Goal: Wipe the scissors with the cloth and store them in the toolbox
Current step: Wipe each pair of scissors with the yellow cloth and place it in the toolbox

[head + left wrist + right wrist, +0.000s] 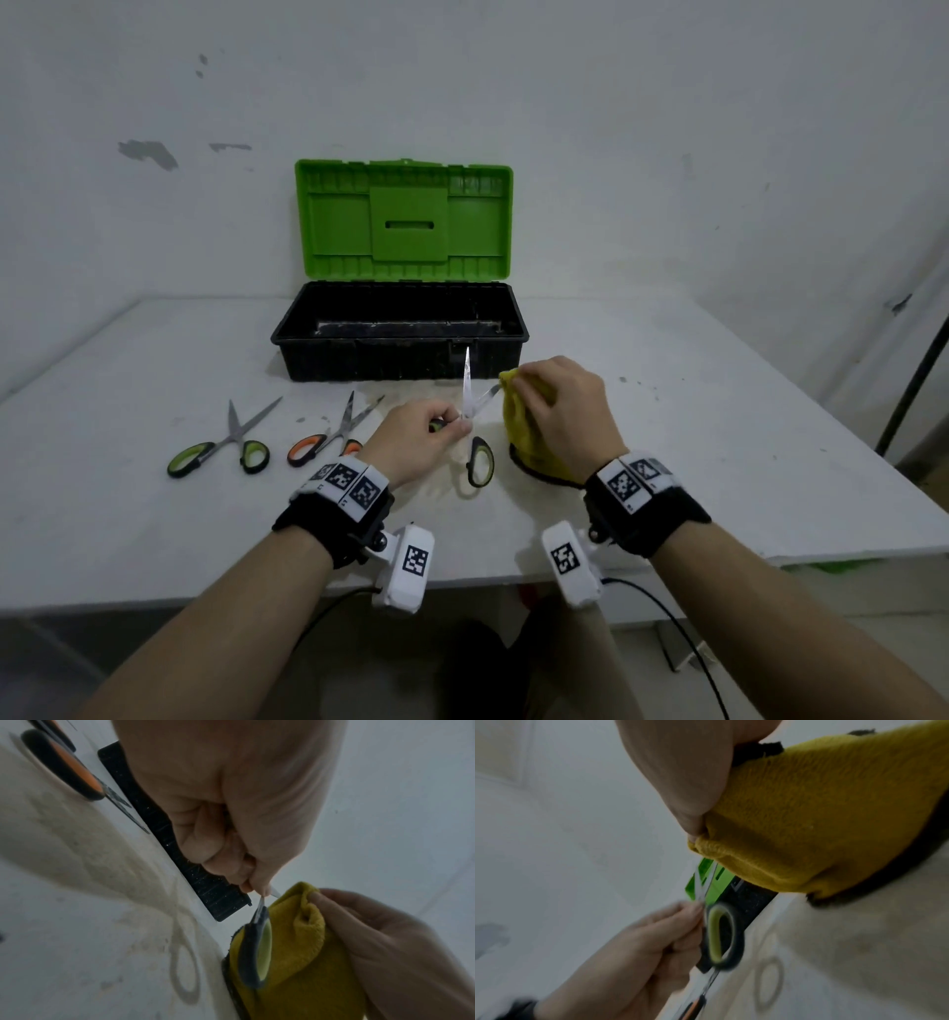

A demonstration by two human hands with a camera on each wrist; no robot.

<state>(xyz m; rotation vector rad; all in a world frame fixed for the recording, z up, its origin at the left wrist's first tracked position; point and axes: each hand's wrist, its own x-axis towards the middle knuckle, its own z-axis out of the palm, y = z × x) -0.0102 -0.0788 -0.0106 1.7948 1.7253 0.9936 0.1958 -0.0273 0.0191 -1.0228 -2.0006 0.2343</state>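
My left hand [431, 429] grips green-handled scissors [475, 426] near the pivot and holds them above the table with the blades spread, one blade pointing up. One handle loop [257, 949] [722, 937] hangs free below the fingers. My right hand [562, 406] pinches a yellow cloth [521, 426] [290, 943] [816, 821] around the tip of the other blade, just right of my left hand. The toolbox [400, 331] stands open behind both hands, with a black base and a raised green lid [404, 218].
Two more pairs of scissors lie on the white table [154, 514] to the left: a green-handled pair [226, 444] and an orange-handled pair [328, 437] [74, 770]. The table's near edge runs below my wrists. A dark pole [914, 380] stands at the right.
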